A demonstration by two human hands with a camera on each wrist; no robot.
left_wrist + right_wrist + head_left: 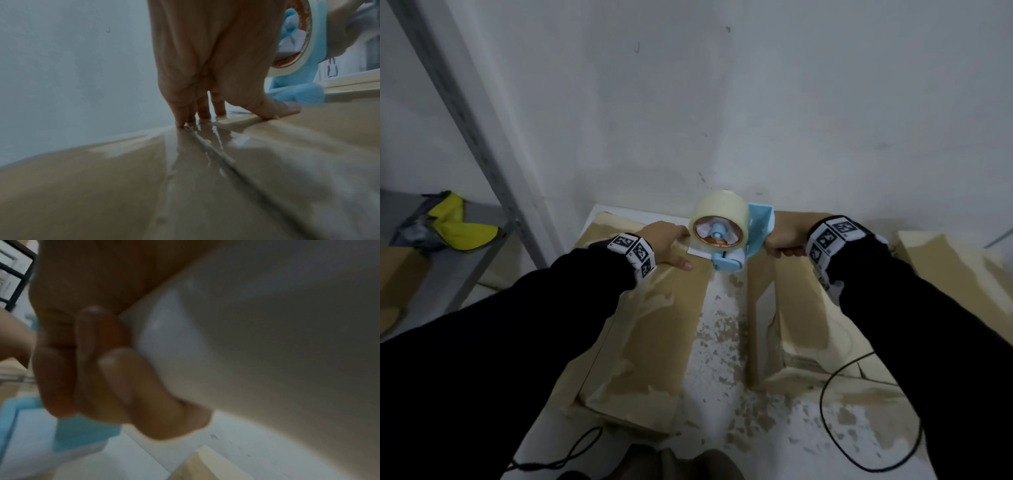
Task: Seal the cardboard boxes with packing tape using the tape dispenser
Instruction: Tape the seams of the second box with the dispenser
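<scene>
On a speckled white floor by a white wall, the left hand presses flat on a cardboard box; the right hand grips the blue tape dispenser.

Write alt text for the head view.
A person's right hand grips a blue tape dispenser at the far end of a cardboard box, while the left hand presses flat on the box top. A second box stands to the right.
</scene>
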